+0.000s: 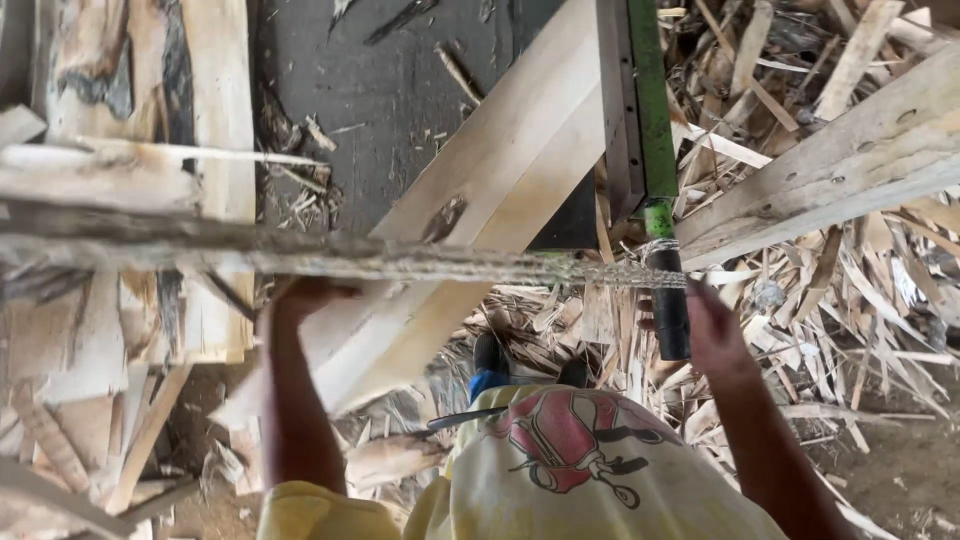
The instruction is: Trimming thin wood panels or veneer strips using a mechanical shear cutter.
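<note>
A long rough wooden strip point(300, 255) runs level across the view, blurred, from the left edge to a black handle point(673, 315). My left hand point(305, 297) is raised beneath the strip with its fingers curled on the lower edge. My right hand point(715, 325) is up by the strip's right end, just right of the black handle; its grip is hidden from me. The handle caps a green metal bar point(650, 100) that comes down from the top. My yellow shirt with a red print point(570, 450) fills the bottom.
Two pale planks point(490, 170) lean diagonally across a dark machine table point(390, 80). Bark-edged boards point(130, 100) are stacked at left. A thick beam point(850, 160) crosses the upper right above a deep pile of wood offcuts point(830, 310). My shoes point(490, 365) stand among the scraps.
</note>
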